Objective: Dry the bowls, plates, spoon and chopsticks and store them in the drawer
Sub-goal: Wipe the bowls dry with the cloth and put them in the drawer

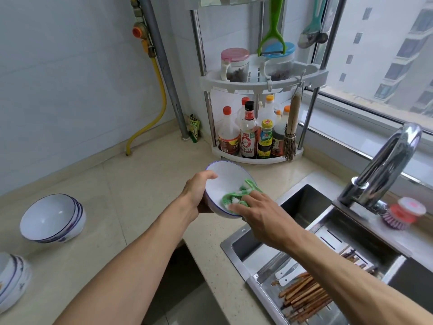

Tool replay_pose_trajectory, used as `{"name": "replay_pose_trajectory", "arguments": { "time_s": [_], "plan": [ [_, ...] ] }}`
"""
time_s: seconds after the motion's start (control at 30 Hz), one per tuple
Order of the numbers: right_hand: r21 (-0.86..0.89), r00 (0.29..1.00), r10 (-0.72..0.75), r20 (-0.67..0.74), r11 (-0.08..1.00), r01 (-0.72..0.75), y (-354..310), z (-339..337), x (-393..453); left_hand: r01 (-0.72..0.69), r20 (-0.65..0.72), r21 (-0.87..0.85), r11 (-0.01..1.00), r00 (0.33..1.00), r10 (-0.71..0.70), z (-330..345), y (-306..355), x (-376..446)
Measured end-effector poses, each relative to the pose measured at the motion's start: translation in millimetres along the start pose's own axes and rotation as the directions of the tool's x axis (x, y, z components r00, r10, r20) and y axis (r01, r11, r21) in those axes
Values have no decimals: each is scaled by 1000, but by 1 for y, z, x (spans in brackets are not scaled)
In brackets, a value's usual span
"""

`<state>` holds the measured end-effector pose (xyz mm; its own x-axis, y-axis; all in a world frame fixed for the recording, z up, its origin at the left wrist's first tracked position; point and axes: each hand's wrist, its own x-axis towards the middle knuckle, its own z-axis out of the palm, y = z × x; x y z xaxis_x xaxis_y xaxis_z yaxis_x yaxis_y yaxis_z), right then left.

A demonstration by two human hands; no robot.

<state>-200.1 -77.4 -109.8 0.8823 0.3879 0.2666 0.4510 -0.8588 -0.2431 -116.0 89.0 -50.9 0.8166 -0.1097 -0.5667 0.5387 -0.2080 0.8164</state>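
At the frame's centre, over the tabletop (140,184), the left hand (199,191) grips a bowl (228,181) by its rim, fingers closed around it, while the right hand (260,214) presses a green cloth (236,195) inside. Stacked bowls (52,219) wait at left, another pair (11,280) cut off by the edge. Chopsticks (302,296) lie in the sink rack at lower right, apparently undried. No drawer or plates show, so most work remains.
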Motion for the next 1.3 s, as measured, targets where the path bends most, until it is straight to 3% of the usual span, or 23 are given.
{"name": "replay_pose_trajectory", "arguments": {
  "time_s": [0.07, 0.13, 0.17, 0.2, 0.23, 0.27, 0.3, 0.33, 0.4, 0.47, 0.53, 0.57, 0.63, 0.7, 0.8, 0.9, 1.0, 1.1, 1.13, 1.2, 1.23, 1.27, 1.3],
  "plan": [
    [-21, 999, -14, 31, 1000, 15, 5, -10, 4, -102, 74, 115, 988, 993, 94, -7, 1, 4],
    [-28, 996, -22, 83, 999, 24, 10, -20, 7, -383, 206, 408, 829, 923, 325, -16, -1, 5],
    [-14, 994, -15, 109, 1000, 17, 14, -23, 8, -493, 318, 612, 618, 869, 378, -19, -2, 3],
    [6, 991, -2, 134, 1000, 1, 17, -27, 8, -547, 424, 769, 331, 824, 377, -21, -5, 2],
    [26, 988, 14, 151, 1000, -18, 19, -30, 9, -557, 507, 829, 56, 789, 348, -21, -6, 0],
    [43, 988, 17, 152, 999, -23, 21, -31, 10, -547, 558, 826, -132, 764, 323, -20, -8, 2],
    [64, 988, 21, 155, 997, -32, 23, -33, 11, -539, 590, 808, -238, 743, 317, -18, -8, 3],
    [94, 988, 32, 151, 994, -47, 24, -36, 13, -539, 598, 801, -260, 730, 331, -17, -8, 6],
    [153, 993, 78, 83, 984, -90, 27, -43, 14, -570, 567, 814, -113, 736, 370, -15, -3, 7],
    [136, 977, 195, -88, 974, -183, 35, -45, 12, -567, 494, 793, 222, 813, 310, -15, -2, 4],
    [235, 898, 373, -234, 918, -320, 40, -41, 6, -515, 458, 690, 508, 855, 244, -11, -6, 2],
    [408, 860, 466, -209, 841, -356, 34, -38, 4, -492, 438, 626, 605, 864, 249, -8, -9, 2],
    [721, 864, 499, -62, 621, -307, 4, -30, 4, -452, 385, 485, 749, 879, 282, -1, -13, 3],
    [791, 885, 463, -43, 557, -253, -24, -13, 8, -417, 378, 323, 850, 880, 288, 7, -15, 3],
    [838, 848, 521, -95, 503, -214, -19, -1, 20, -421, 396, 240, 875, 865, 308, 13, -16, -2],
    [929, 788, 615, 43, 266, -258, 6, -7, 36, -463, 339, 268, 845, 866, 367, 17, -18, -4],
    [900, 847, 531, -39, 386, -201, -7, -2, 33, -461, 308, 222, 859, 869, 387, 17, -16, -1],
    [879, 847, 522, -95, 444, -175, -11, 11, 28, -459, 343, 271, 846, 867, 361, 18, -12, -2],
    [897, 833, 548, -69, 400, -189, -3, 10, 31, -468, 356, 290, 835, 862, 360, 19, -10, -3],
    [965, 782, 607, 142, 90, -245, 19, 6, 40, -480, 350, 328, 814, 862, 367, 21, -10, -3],
    [960, 766, 603, 222, 4, -281, 23, 4, 42, -482, 343, 339, 808, 863, 371, 21, -11, -2],
    [957, 786, 586, 197, 57, -283, 21, 2, 41, -478, 339, 331, 814, 865, 370, 20, -11, -1],
    [939, 815, 569, 106, 212, -270, 15, 1, 40, -465, 330, 302, 832, 870, 366, 18, -11, 2]
  ]
}}
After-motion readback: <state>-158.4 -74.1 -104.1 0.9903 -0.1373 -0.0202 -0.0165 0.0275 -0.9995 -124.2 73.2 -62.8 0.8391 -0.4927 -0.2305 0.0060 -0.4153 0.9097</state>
